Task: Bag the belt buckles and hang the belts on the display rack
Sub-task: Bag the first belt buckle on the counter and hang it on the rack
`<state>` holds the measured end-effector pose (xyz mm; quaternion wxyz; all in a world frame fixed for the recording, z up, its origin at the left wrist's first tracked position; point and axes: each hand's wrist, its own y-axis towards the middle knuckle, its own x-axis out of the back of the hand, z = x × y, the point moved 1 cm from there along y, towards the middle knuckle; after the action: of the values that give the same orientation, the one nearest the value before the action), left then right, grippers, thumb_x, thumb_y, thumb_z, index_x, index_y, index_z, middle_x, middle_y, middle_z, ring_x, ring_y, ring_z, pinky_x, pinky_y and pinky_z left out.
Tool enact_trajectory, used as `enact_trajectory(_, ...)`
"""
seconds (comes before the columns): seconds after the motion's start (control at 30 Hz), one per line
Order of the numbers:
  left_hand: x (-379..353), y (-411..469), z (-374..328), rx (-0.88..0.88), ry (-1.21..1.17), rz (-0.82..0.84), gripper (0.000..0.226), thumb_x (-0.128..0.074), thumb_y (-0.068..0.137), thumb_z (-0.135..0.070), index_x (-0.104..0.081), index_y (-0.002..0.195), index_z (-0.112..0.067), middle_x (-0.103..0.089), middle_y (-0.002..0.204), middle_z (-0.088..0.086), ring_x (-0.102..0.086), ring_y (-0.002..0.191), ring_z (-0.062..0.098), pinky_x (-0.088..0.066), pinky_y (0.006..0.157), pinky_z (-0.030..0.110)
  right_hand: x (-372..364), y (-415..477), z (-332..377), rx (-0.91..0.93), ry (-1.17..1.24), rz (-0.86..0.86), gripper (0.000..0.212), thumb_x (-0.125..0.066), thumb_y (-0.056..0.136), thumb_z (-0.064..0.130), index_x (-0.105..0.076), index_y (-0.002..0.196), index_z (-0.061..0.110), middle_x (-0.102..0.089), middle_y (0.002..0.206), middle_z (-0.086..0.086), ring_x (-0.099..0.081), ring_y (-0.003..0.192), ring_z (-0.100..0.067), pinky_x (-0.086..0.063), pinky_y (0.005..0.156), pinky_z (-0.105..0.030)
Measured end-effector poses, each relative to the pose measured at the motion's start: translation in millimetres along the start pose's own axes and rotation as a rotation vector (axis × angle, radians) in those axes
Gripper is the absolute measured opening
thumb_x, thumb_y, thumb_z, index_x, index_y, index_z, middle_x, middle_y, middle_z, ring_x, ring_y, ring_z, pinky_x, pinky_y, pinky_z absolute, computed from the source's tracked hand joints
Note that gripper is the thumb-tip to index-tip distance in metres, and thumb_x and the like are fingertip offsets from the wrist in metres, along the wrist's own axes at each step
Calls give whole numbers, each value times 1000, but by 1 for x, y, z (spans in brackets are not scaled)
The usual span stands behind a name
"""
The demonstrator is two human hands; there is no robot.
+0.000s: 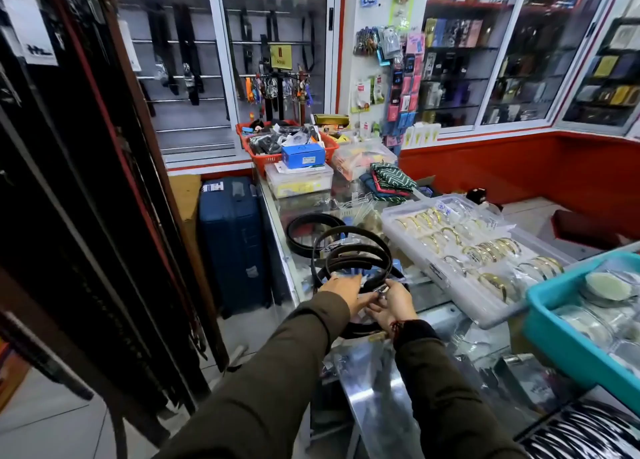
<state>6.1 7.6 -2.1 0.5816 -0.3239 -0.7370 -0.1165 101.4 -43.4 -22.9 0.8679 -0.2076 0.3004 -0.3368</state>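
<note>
Both grips at worktop left edge: my left hand presses coiled belts (loops upright, arching away); my right hand pinches buckle.

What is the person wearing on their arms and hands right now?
Both arms are in long, dark olive-brown sleeves. The left hand and right hand are bare, with no gloves. A red thread bracelet circles the right wrist, just above a dark knitted cuff.
</note>
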Motion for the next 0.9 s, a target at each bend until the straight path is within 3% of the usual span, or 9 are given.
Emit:
enact_trajectory(0.07, 1, 3, -2, 38, -70, -47, 63, -37, 100, -59, -45, 144, -14, -62, 134, 18, -59, 122, 36, -51, 98, 45, -1, 8, 0, -38, 12, -24, 22, -36, 103, 21, -52, 96, 9, -46, 74, -11, -41, 60, -22, -48, 73, -36)
enact_trajectory(0.17, 4, 6, -3, 64, -137, -136, 50, -39, 102, -51, -53, 140, -21, -65, 130, 14, -61, 118, 35, -51, 91, 42, 0, 9, 0, -41, 23, -17, 25, -36, 104, 18, -51, 85, 10, -54, 81, -11, -53, 68, -24, -47, 63, -37)
enact_trajectory(0.27, 7, 9, -2, 89, -133, -213, 39, -43, 103, -42, -65, 129, -23, -69, 125, 10, -63, 115, 33, -51, 89, 39, 4, 10, 2, -34, 10, -1, 28, -30, 105, 11, -45, 81, 10, -49, 87, -9, -53, 77, -23, -50, 72, -33)
enact_trajectory(0.33, 6, 9, 0, 113, -156, -247, 37, -45, 102, -41, -69, 125, -24, -71, 122, 7, -64, 114, 32, -52, 89, 38, 7, 14, -1, -88, 48, -2, 25, -32, 105, 6, -46, 84, 4, -48, 89, -12, -57, 92, -26, -52, 88, -36)
enact_trajectory(0.43, 5, 6, 3, 125, -280, -273, 34, -49, 100, -41, -74, 116, -23, -75, 113, 9, -67, 106, 33, -56, 88, 40, 10, 18, -6, -89, 11, 51, 20, -46, 101, 4, -55, 117, -2, -53, 95, -12, -53, 108, -27, -46, 104, -42)
enact_trajectory(0.5, 4, 4, 7, 129, -388, -287, 34, -51, 100, -39, -77, 108, -19, -76, 106, 11, -68, 101, 33, -56, 87, 41, 6, 15, -3, -48, -14, 122, 37, -50, 100, 6, -48, 137, 8, -57, 99, -10, -60, 97, -25, -49, 100, -41)
enact_trajectory(0.63, 9, -3, 16, 111, -585, -365, 34, -54, 99, -36, -74, 117, -15, -76, 112, 10, -69, 105, 28, -53, 88, 34, -7, -2, 5, 30, 110, 226, 41, -57, 96, 3, -50, 136, 10, -69, 105, -15, -68, 90, -25, -60, 74, -35)
enact_trajectory(0.8, 31, -25, 23, 50, -770, -568, 29, -57, 99, -27, -75, 115, -10, -78, 109, 9, -70, 103, 21, -45, 80, 20, -30, -28, 14, 145, 107, 304, 53, -65, 93, 6, -44, 142, 0, -65, 127, -26, -69, 104, -28, -60, 78, -31)
enact_trajectory(0.9, 50, -46, 31, 48, -814, -717, 30, -59, 99, -27, -74, 115, -8, -77, 110, 10, -70, 103, 21, -48, 83, 22, -53, -47, 22, 224, 103, 378, 51, -70, 90, 4, -45, 133, 12, -75, 104, -18, -77, 88, -22, -63, 71, -29)
